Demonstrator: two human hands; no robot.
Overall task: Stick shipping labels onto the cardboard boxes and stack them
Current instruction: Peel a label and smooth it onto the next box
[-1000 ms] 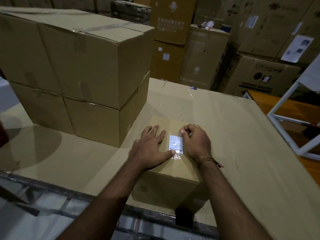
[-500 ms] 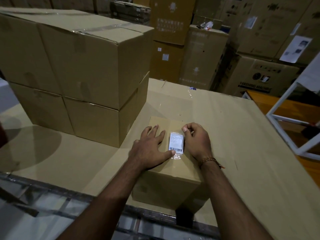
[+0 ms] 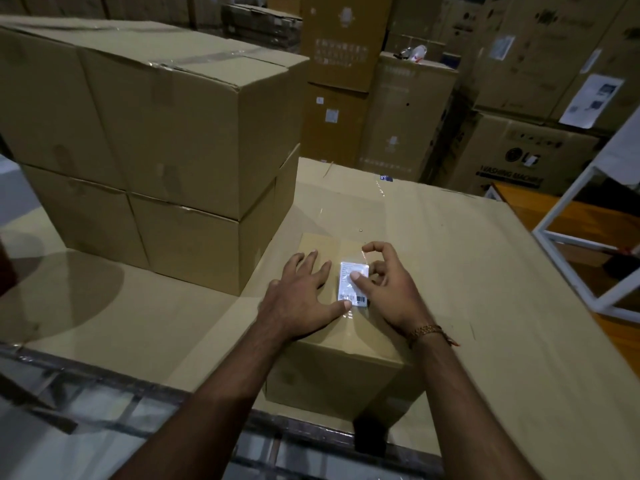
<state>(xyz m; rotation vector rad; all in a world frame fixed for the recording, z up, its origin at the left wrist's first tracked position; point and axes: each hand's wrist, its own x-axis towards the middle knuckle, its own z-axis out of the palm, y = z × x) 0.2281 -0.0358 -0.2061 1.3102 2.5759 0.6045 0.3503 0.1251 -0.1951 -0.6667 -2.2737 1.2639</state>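
Note:
A small cardboard box (image 3: 332, 372) stands on the cardboard-covered table (image 3: 485, 271) in front of me. A white shipping label (image 3: 348, 289) with a barcode lies on its top. My left hand (image 3: 301, 299) lies flat on the box top, left of the label, with its thumb at the label's lower edge. My right hand (image 3: 388, 289) is raised at the label's right side, thumb tip pressing the label's middle, the other fingers loosely curled above it.
A stack of large taped cardboard boxes (image 3: 166, 150) stands on the table to the left, close to the small box. More cartons (image 3: 408, 116) fill the back. A white metal frame (image 3: 588, 244) and a wooden surface are at the right.
My right hand has lifted from a closed fist beside the label; its thumb now presses on the label and its fingers have spread upward. The left hand has stayed in place.

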